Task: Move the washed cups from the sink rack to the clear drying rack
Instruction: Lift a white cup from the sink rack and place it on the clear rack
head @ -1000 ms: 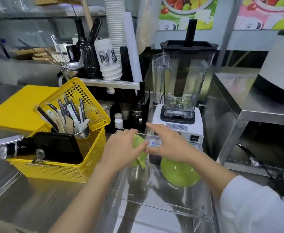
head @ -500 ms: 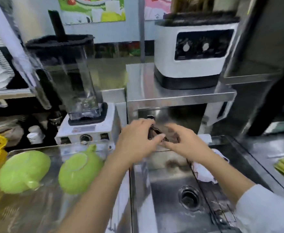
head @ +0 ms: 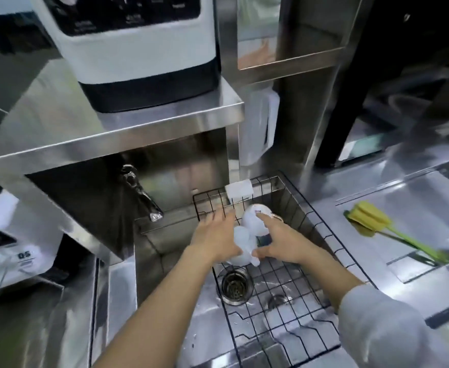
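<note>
because the washed cups sit low in the black wire sink rack [head: 292, 264], we reach down with both hands at once. our left hand [head: 215, 240] curls its fingers [head: 219, 217] round the nearer white cup [head: 240, 248], which lies tipped on its side against the mesh (probably left that way to drain over the sink drain [head: 234, 286] just below). our right hand [head: 280, 241] spreads over the farther white cup [head: 255, 219], thumb low and forefinger laid across its printed side; the motion blur keeps us from telling whether either grip has fully closed. the two cups touch each other. the clear drying rack is out of view, so the carry is, we judge, yet to come. a yellow sponge brush [head: 369, 220] lies well apart on the worktop [head: 393, 264].
</note>
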`<act>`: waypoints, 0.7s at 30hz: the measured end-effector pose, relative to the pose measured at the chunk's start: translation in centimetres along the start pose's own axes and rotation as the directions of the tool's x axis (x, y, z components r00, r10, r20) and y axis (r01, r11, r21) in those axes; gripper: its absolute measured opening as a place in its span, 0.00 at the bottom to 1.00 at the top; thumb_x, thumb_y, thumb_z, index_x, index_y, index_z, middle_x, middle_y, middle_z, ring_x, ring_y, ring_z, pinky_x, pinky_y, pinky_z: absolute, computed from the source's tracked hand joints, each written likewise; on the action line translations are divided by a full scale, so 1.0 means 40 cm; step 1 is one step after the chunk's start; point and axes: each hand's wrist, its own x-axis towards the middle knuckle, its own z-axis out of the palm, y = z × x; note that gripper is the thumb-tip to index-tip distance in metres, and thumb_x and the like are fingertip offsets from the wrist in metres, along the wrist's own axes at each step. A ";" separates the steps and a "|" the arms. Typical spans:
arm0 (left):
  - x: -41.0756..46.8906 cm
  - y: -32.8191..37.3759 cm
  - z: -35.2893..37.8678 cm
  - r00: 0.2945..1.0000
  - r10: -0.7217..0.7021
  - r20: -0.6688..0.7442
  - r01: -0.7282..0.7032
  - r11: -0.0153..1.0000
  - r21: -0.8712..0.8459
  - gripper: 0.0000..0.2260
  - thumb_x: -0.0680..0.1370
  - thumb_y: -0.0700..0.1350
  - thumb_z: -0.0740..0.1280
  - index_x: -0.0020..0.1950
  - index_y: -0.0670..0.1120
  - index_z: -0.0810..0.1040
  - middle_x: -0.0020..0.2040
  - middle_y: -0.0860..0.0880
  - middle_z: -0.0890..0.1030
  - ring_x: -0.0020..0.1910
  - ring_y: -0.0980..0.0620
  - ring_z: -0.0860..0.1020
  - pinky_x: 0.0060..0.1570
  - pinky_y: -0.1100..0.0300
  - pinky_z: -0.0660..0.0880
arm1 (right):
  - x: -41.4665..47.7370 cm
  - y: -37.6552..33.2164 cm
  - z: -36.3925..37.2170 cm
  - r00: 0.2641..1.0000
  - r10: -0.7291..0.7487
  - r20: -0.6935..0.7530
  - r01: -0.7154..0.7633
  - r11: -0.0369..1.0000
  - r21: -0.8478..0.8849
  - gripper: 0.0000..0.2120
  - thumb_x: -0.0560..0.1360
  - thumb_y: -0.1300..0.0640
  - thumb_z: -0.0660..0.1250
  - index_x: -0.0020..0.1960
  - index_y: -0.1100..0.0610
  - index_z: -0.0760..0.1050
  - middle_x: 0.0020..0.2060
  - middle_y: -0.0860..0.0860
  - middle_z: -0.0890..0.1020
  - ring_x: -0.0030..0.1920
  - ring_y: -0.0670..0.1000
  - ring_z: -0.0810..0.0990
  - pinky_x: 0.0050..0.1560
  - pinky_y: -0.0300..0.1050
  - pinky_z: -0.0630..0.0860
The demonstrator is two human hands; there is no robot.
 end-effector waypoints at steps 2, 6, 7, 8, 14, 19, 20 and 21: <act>0.033 0.006 0.050 0.997 -0.041 0.062 0.037 0.997 0.069 0.43 0.69 0.52 0.71 0.74 0.44 0.49 0.74 0.38 0.57 0.71 0.39 0.60 0.67 0.48 0.60 | 0.023 0.023 0.026 0.999 0.018 0.035 -0.017 0.999 -0.028 0.48 0.64 0.45 0.74 0.74 0.51 0.49 0.71 0.57 0.66 0.68 0.58 0.66 0.66 0.55 0.67; 0.070 -0.003 0.122 0.990 -0.118 0.076 0.097 0.967 0.236 0.42 0.71 0.56 0.68 0.74 0.43 0.47 0.74 0.36 0.57 0.74 0.40 0.55 0.68 0.49 0.56 | 0.050 0.025 0.072 0.999 0.000 0.043 0.008 0.982 -0.189 0.45 0.66 0.43 0.71 0.74 0.52 0.49 0.70 0.57 0.65 0.69 0.60 0.63 0.65 0.56 0.61; 0.073 -0.004 0.129 0.994 -0.106 0.038 0.092 0.957 0.277 0.39 0.71 0.57 0.68 0.73 0.42 0.51 0.73 0.37 0.60 0.73 0.42 0.56 0.67 0.50 0.57 | 0.056 0.025 0.085 0.999 -0.008 0.037 0.015 0.979 -0.204 0.46 0.65 0.43 0.71 0.74 0.53 0.49 0.69 0.57 0.66 0.68 0.60 0.63 0.64 0.56 0.61; 0.076 -0.003 0.135 0.996 -0.084 0.001 0.080 0.951 0.298 0.36 0.70 0.56 0.68 0.70 0.42 0.55 0.72 0.39 0.64 0.72 0.43 0.59 0.65 0.49 0.59 | 0.060 0.023 0.097 0.999 -0.003 0.033 0.010 0.979 -0.203 0.46 0.65 0.43 0.71 0.74 0.53 0.49 0.68 0.58 0.67 0.67 0.60 0.64 0.63 0.55 0.61; 0.071 -0.010 0.151 0.992 0.037 -0.121 -0.004 0.965 0.263 0.31 0.65 0.61 0.70 0.59 0.43 0.66 0.59 0.47 0.76 0.64 0.49 0.69 0.61 0.47 0.55 | 0.066 0.004 0.132 0.999 0.027 -0.045 -0.032 0.991 -0.127 0.43 0.65 0.51 0.72 0.72 0.56 0.52 0.63 0.59 0.70 0.63 0.60 0.68 0.60 0.53 0.65; 0.037 -0.020 0.125 0.987 0.044 -0.157 -0.034 0.997 0.068 0.35 0.61 0.65 0.71 0.58 0.44 0.67 0.56 0.47 0.78 0.57 0.48 0.74 0.59 0.53 0.56 | 0.038 -0.004 0.091 0.996 -0.059 -0.073 0.055 0.997 -0.062 0.41 0.60 0.48 0.75 0.67 0.52 0.60 0.56 0.55 0.77 0.57 0.59 0.75 0.54 0.51 0.71; 0.024 -0.022 0.112 0.984 0.048 -0.172 -0.046 0.999 0.014 0.35 0.62 0.64 0.72 0.59 0.44 0.67 0.57 0.48 0.77 0.57 0.48 0.74 0.58 0.54 0.56 | 0.023 -0.012 0.075 0.994 -0.075 -0.077 0.071 0.997 -0.043 0.39 0.59 0.48 0.75 0.66 0.50 0.62 0.54 0.54 0.78 0.55 0.58 0.76 0.53 0.50 0.73; 0.009 -0.024 0.097 0.980 0.051 -0.194 -0.061 0.997 -0.041 0.35 0.62 0.63 0.72 0.60 0.45 0.67 0.58 0.48 0.77 0.57 0.48 0.74 0.58 0.55 0.55 | 0.009 -0.023 0.059 0.991 -0.100 -0.087 0.098 0.995 -0.026 0.38 0.58 0.48 0.75 0.64 0.48 0.63 0.53 0.53 0.79 0.54 0.57 0.77 0.53 0.51 0.75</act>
